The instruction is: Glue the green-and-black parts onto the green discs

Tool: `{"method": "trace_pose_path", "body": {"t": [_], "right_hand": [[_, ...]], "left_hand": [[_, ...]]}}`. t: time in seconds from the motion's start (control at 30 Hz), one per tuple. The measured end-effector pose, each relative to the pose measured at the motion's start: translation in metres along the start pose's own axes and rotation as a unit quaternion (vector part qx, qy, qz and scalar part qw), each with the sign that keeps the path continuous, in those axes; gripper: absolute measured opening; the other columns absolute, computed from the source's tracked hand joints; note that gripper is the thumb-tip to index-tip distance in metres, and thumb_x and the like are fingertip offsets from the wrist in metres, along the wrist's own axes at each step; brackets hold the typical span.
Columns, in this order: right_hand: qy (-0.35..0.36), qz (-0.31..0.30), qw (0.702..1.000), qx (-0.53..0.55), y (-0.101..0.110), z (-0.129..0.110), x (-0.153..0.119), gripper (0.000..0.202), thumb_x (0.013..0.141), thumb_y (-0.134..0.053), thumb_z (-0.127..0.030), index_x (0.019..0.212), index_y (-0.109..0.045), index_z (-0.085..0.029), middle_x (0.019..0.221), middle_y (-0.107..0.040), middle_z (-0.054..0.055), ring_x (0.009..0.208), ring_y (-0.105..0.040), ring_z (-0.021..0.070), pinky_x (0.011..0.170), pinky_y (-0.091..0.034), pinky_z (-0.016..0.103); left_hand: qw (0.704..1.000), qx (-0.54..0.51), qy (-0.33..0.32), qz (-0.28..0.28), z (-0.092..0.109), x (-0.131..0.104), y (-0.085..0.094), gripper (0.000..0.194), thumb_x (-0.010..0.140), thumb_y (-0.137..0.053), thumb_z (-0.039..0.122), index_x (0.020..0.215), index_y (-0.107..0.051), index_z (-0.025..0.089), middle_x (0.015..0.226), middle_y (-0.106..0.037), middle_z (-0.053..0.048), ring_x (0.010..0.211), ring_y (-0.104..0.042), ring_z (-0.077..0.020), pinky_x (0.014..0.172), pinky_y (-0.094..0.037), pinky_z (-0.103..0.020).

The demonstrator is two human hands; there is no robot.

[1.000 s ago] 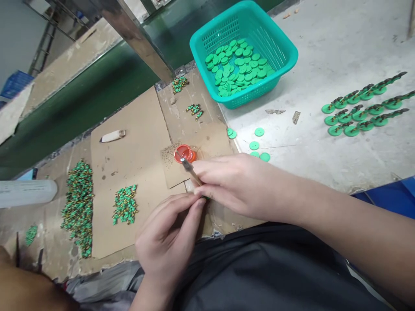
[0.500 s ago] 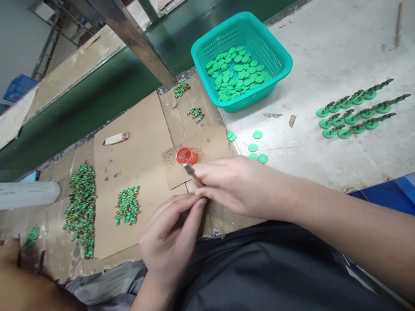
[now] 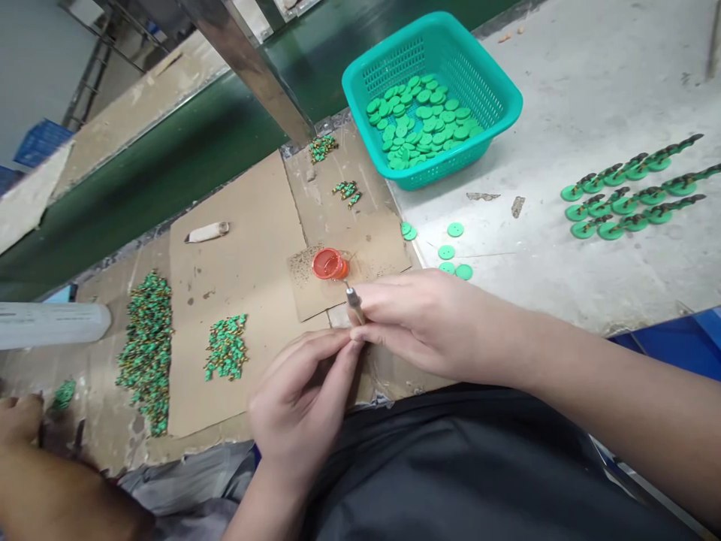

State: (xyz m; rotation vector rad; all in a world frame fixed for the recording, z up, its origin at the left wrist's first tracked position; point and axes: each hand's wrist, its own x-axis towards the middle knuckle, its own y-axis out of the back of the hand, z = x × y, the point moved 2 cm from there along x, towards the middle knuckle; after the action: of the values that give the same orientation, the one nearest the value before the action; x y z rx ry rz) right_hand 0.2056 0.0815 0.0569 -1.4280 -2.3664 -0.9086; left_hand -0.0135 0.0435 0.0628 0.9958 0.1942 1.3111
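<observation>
My right hand [image 3: 420,319] is closed around a slim pen-like tool [image 3: 354,299] with a brown shaft, a metal collar and a fine tip. The tip points up and away, just beside a small red cup [image 3: 328,264] on a cardboard scrap. Thumb and forefinger of my left hand [image 3: 307,391] are pinched together, meeting my right fingertips under the tool. Whatever sits in that pinch is hidden. Left of my hands lies a small pile of green and gold figurine pieces [image 3: 226,347] on a cardboard sheet [image 3: 248,248].
A teal basket [image 3: 499,113] holds many green discs. Loose discs [image 3: 447,252] lie below it. Rows of dark figures on green discs [image 3: 625,191] stand at right. Left are a larger piece heap [image 3: 145,353], a white bottle [image 3: 53,324], and another person's hand [image 3: 21,421].
The view has shifted slightly, so the bench things sit a little further right and higher. The tool now stands more upright, its tip to the right of the cup's mouth.
</observation>
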Motion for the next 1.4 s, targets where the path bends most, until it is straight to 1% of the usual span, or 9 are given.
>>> {"method": "trace_pose_path", "body": {"t": [0.27, 0.4, 0.47, 0.53, 0.67, 0.73, 0.9, 1.1, 1.4], "right_hand": [[-0.009, -0.027, 1.000, 0.004, 0.000, -0.003, 0.002, 0.016, 0.115, -0.056, -0.009, 0.107, -0.064, -0.020, 0.107, -0.077, 0.003, 0.092, -0.067, 0.0158, 0.078, -0.047, 0.028], [-0.031, -0.056, 0.998, -0.024, -0.001, -0.008, 0.003, 0.016, 0.113, -0.057, -0.008, 0.108, -0.067, -0.020, 0.106, -0.076, 0.002, 0.092, -0.067, 0.0160, 0.077, -0.046, 0.029], [-0.027, -0.050, 0.998, -0.028, -0.003, -0.008, 0.003, 0.016, 0.113, -0.057, -0.008, 0.109, -0.067, -0.020, 0.106, -0.077, 0.003, 0.093, -0.068, 0.0167, 0.078, -0.047, 0.029], [-0.019, -0.012, 0.999, -0.029, -0.002, -0.007, 0.002, 0.015, 0.114, -0.057, -0.010, 0.108, -0.066, -0.020, 0.106, -0.077, 0.003, 0.093, -0.069, 0.0172, 0.079, -0.050, 0.029], [-0.022, 0.125, 0.991, -0.046, 0.006, -0.006, 0.001, 0.015, 0.115, -0.060, -0.017, 0.101, -0.064, -0.020, 0.102, -0.075, 0.004, 0.090, -0.070, 0.0173, 0.080, -0.053, 0.029], [-0.033, 0.148, 0.987, -0.058, 0.009, -0.006, 0.001, 0.019, 0.115, -0.062, -0.018, 0.096, -0.061, -0.021, 0.099, -0.073, 0.002, 0.086, -0.068, 0.0166, 0.078, -0.052, 0.029], [-0.037, 0.093, 0.993, -0.063, 0.008, -0.005, 0.000, 0.029, 0.112, -0.064, -0.015, 0.086, -0.054, -0.024, 0.089, -0.070, -0.001, 0.077, -0.063, 0.0155, 0.073, -0.049, 0.028], [-0.023, 0.037, 0.998, -0.035, 0.001, -0.002, -0.002, 0.017, 0.114, -0.061, -0.014, 0.099, -0.063, -0.021, 0.098, -0.076, 0.003, 0.090, -0.070, 0.0189, 0.079, -0.053, 0.029], [-0.026, 0.010, 1.000, -0.010, -0.002, 0.000, -0.002, 0.013, 0.115, -0.059, -0.014, 0.104, -0.063, -0.021, 0.102, -0.077, 0.004, 0.096, -0.072, 0.0196, 0.082, -0.051, 0.029]], "left_hand": [[1.000, 0.002, -0.004, -0.006, 0.001, 0.001, 0.001, 0.024, 0.100, -0.081, 0.007, 0.109, -0.083, 0.029, 0.102, -0.086, 0.002, 0.091, -0.082, -0.0137, 0.088, -0.067, -0.027], [1.000, 0.010, -0.008, -0.004, 0.000, 0.001, 0.001, 0.019, 0.100, -0.081, 0.009, 0.105, -0.082, 0.027, 0.093, -0.084, 0.002, 0.083, -0.080, -0.0130, 0.081, -0.066, -0.025], [1.000, 0.008, -0.013, -0.003, 0.000, 0.002, 0.001, 0.018, 0.101, -0.081, 0.009, 0.105, -0.082, 0.027, 0.094, -0.084, 0.002, 0.085, -0.080, -0.0130, 0.083, -0.066, -0.025], [1.000, 0.005, -0.011, -0.001, 0.001, 0.002, 0.000, 0.019, 0.101, -0.081, 0.009, 0.107, -0.083, 0.027, 0.100, -0.086, 0.001, 0.090, -0.082, -0.0136, 0.088, -0.067, -0.026], [1.000, 0.000, 0.007, 0.000, 0.002, 0.002, 0.000, 0.019, 0.101, -0.082, 0.011, 0.110, -0.085, 0.027, 0.103, -0.087, -0.001, 0.092, -0.082, -0.0148, 0.084, -0.067, -0.026], [1.000, -0.007, 0.013, -0.001, 0.002, 0.002, 0.001, 0.018, 0.101, -0.082, 0.012, 0.111, -0.086, 0.027, 0.104, -0.087, -0.002, 0.093, -0.082, -0.0157, 0.081, -0.066, -0.027], [1.000, -0.016, 0.008, -0.010, 0.003, 0.002, 0.001, 0.020, 0.101, -0.081, 0.010, 0.112, -0.086, 0.027, 0.103, -0.086, -0.002, 0.092, -0.081, -0.0155, 0.079, -0.066, -0.027], [1.000, -0.014, -0.020, -0.013, 0.004, 0.002, 0.000, 0.024, 0.101, -0.080, 0.005, 0.112, -0.084, 0.026, 0.104, -0.086, -0.001, 0.094, -0.081, -0.0141, 0.087, -0.066, -0.027], [1.000, -0.014, -0.013, -0.015, 0.004, 0.001, 0.001, 0.023, 0.100, -0.080, 0.006, 0.110, -0.084, 0.027, 0.103, -0.086, 0.001, 0.092, -0.081, -0.0138, 0.089, -0.067, -0.027]]}}
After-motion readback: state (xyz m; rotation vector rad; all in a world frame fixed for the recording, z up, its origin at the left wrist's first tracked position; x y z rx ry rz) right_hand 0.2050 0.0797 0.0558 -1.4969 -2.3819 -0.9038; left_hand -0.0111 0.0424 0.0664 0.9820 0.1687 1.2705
